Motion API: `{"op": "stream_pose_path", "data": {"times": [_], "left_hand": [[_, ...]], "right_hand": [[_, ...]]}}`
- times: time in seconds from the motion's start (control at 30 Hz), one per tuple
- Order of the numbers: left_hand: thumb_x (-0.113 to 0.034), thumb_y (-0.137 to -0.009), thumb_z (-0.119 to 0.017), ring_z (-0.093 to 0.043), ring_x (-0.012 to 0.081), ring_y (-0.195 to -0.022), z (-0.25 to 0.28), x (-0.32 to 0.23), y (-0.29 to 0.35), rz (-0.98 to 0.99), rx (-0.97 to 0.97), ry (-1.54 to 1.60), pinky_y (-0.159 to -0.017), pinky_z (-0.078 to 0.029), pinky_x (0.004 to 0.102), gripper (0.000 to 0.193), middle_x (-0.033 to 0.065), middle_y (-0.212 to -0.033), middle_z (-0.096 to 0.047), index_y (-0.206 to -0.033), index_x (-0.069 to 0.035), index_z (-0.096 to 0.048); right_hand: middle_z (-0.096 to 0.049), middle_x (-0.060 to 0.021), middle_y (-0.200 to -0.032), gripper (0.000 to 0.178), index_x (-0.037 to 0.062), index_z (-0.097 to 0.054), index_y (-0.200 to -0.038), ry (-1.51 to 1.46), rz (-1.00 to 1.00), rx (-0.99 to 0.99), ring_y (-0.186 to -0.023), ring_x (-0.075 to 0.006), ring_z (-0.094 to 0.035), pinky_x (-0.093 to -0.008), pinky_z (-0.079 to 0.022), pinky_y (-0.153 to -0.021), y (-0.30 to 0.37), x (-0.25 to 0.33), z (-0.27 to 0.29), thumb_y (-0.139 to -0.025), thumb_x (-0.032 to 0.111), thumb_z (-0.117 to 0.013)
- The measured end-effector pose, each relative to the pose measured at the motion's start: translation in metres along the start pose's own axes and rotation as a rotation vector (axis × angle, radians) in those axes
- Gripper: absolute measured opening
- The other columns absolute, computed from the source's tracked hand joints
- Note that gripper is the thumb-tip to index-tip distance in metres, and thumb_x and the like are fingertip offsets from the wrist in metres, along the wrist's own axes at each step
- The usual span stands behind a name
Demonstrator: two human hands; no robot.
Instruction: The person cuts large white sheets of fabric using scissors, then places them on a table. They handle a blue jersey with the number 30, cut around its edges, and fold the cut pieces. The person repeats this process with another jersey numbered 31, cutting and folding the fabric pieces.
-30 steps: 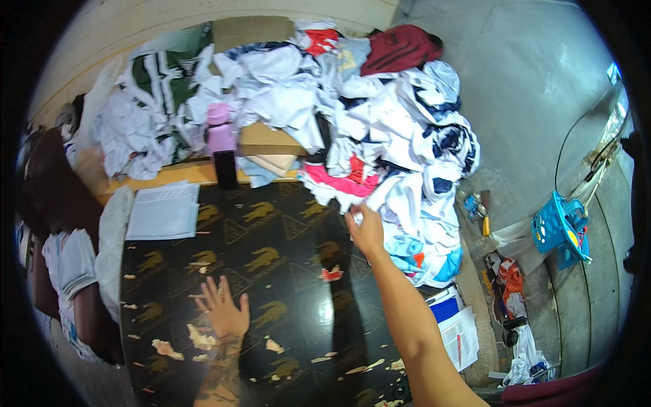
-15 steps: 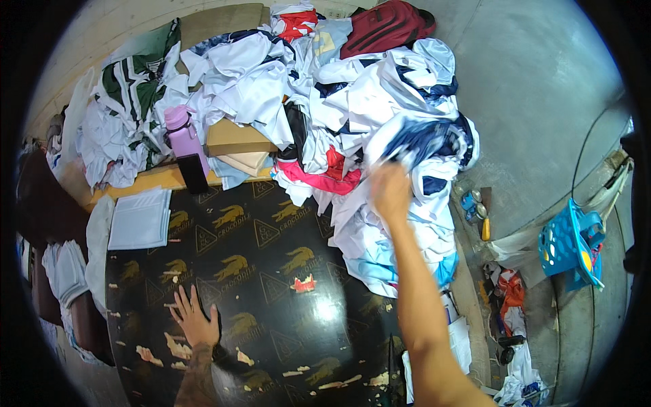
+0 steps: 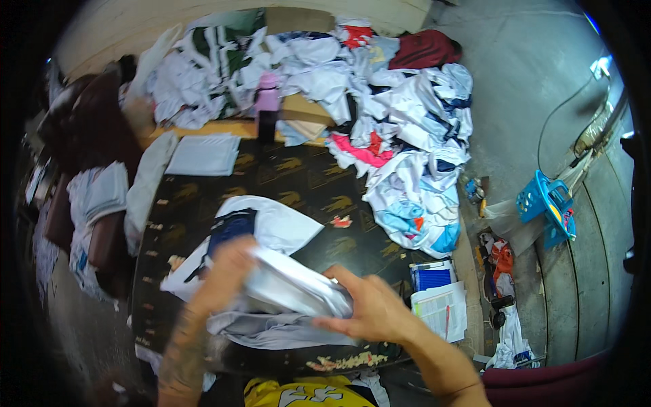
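Observation:
A white garment with a navy panel (image 3: 288, 275) lies spread and partly bunched on the black table (image 3: 196, 203), in front of me. My right hand (image 3: 369, 308) pinches its right edge between thumb and fingers. At the left part of the cloth, my left hand (image 3: 234, 264) is blurred by motion but looks closed on the fabric, which stretches from it towards the right hand. A greyish layer (image 3: 271, 330) of cloth sags below, near the front edge. The fingertips of the left hand are hard to make out.
A big heap of white and navy garments (image 3: 413, 108) covers the far right. Near it stand a pink bottle (image 3: 268, 95) and a cardboard box (image 3: 305, 108). Folded white cloth (image 3: 203, 154) lies at the far left corner, papers (image 3: 441, 308) at right. A blue basket (image 3: 546, 203) hangs beyond.
My right hand has come back from the heap towards me, and the white and navy garment now lies on the table. My left hand has left the tabletop for the cloth. The view has shifted.

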State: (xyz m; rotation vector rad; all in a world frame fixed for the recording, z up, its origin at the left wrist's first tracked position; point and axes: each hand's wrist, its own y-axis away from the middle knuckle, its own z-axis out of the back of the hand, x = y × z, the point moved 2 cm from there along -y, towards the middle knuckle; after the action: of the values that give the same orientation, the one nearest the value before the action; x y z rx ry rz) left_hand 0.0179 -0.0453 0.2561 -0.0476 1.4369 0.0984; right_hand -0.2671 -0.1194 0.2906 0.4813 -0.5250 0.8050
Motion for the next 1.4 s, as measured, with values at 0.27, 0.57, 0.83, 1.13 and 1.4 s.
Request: {"op": "stream_pose_path", "data": {"times": [0.27,0.57,0.83,1.13,1.4], "left_hand": [[0.007,-0.085,-0.059,-0.066,0.0397,-0.087,0.287,-0.098,0.151,-0.276,-1.205,-1.383,-0.077,-0.048,0.0494,0.027,0.0183,-0.087,-0.066,-0.107,-0.007,-0.066],[-0.007,-0.097,-0.065,-0.075,0.0351,-0.112,0.311,0.03,0.383,-0.395,-1.524,-1.224,-0.095,-0.057,0.0436,0.036,0.0221,-0.118,-0.076,-0.132,-0.001,-0.069],[-0.036,-0.083,-0.088,-0.063,0.0434,-0.13,-0.003,0.301,0.504,0.786,-0.148,-0.703,-0.113,-0.05,0.0483,0.108,0.0319,-0.149,-0.058,-0.168,-0.004,-0.029],[-0.048,-0.086,-0.082,-0.068,0.0343,-0.09,-0.088,0.252,0.238,-0.128,-0.124,-0.785,-0.085,-0.052,0.0456,0.042,0.0087,-0.091,-0.071,-0.092,-0.008,-0.072],[-0.032,-0.107,-0.062,-0.072,0.0468,-0.098,-0.105,0.188,0.122,-0.136,-0.281,-0.053,-0.086,-0.054,0.0558,0.035,0.031,-0.103,-0.073,-0.11,0.001,-0.073]], "right_hand": [[-0.077,-0.0209,-0.103,0.032,0.0147,-0.075,-0.116,0.703,0.133,-0.849,-0.098,-0.041,-0.075,-0.0537,-0.058,-0.084,-0.109,0.051,0.071,-0.088,0.005,-0.065],[-0.076,-0.02,-0.123,0.032,0.0038,-0.073,-0.126,0.532,0.587,-1.46,-0.118,-0.0411,-0.07,-0.0498,-0.053,-0.1,-0.05,0.066,0.124,-0.097,0.006,-0.062],[-0.074,-0.0281,-0.124,0.066,0.012,-0.067,-0.146,0.247,-0.229,-0.434,-0.113,-0.048,-0.07,-0.0493,-0.053,-0.101,0.015,-0.188,-0.07,-0.084,-0.008,-0.058],[-0.075,-0.0202,-0.111,0.032,0.0024,-0.071,-0.107,0.198,-0.34,-0.172,-0.101,-0.041,-0.072,-0.048,-0.056,-0.088,0.033,-0.103,-0.28,-0.097,0.032,-0.078],[-0.076,-0.0165,-0.119,0.041,0.0053,-0.068,-0.133,-0.99,-0.147,-0.493,-0.113,-0.027,-0.069,-0.0468,-0.052,-0.099,0.036,-0.003,-0.25,-0.1,0.03,-0.073]]}}
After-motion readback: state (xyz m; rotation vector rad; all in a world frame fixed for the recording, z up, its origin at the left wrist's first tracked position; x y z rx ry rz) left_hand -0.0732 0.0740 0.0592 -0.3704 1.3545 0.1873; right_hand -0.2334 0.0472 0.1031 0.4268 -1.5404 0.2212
